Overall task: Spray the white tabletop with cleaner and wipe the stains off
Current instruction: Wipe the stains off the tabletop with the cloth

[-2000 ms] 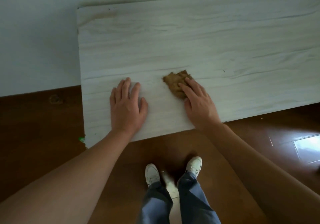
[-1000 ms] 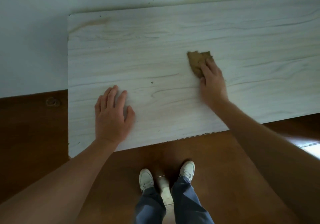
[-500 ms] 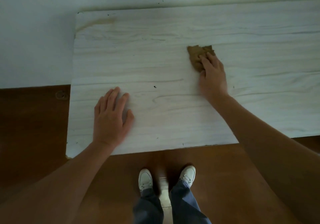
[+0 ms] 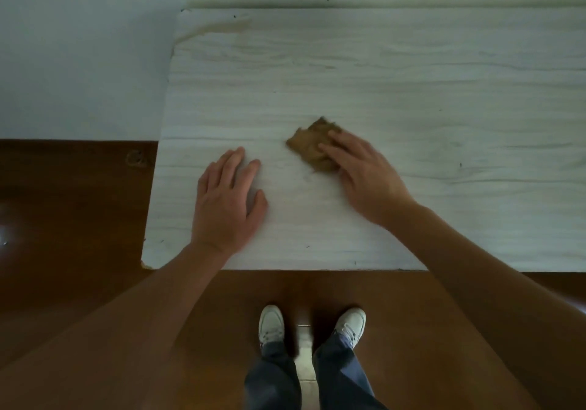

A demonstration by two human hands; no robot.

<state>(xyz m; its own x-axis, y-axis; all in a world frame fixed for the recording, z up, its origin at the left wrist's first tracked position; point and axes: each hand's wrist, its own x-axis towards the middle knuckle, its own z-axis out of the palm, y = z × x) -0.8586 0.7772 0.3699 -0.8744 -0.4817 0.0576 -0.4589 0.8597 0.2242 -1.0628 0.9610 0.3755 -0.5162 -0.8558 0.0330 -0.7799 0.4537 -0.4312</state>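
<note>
The white wood-grain tabletop (image 4: 412, 70) fills the upper right of the head view. A crumpled brown cloth (image 4: 312, 143) lies near its middle. My right hand (image 4: 364, 175) presses flat on the cloth with straight fingers and covers its near right part. My left hand (image 4: 226, 203) rests flat on the bare top to the left, fingers straight, a short gap from the cloth. A tan stain (image 4: 222, 27) streaks the far left corner. Small dark specks (image 4: 460, 164) dot the surface. No spray bottle is in view.
The pale wall (image 4: 79, 54) runs behind and left of the table. Dark brown floor (image 4: 69, 219) lies left and below the front edge. My white shoes (image 4: 271, 324) stand just under that edge. The table's near left corner (image 4: 146, 262) is chipped.
My right hand has slid the cloth back toward me and to the left, close to my left hand. My left hand has stayed flat in the same place on the top.
</note>
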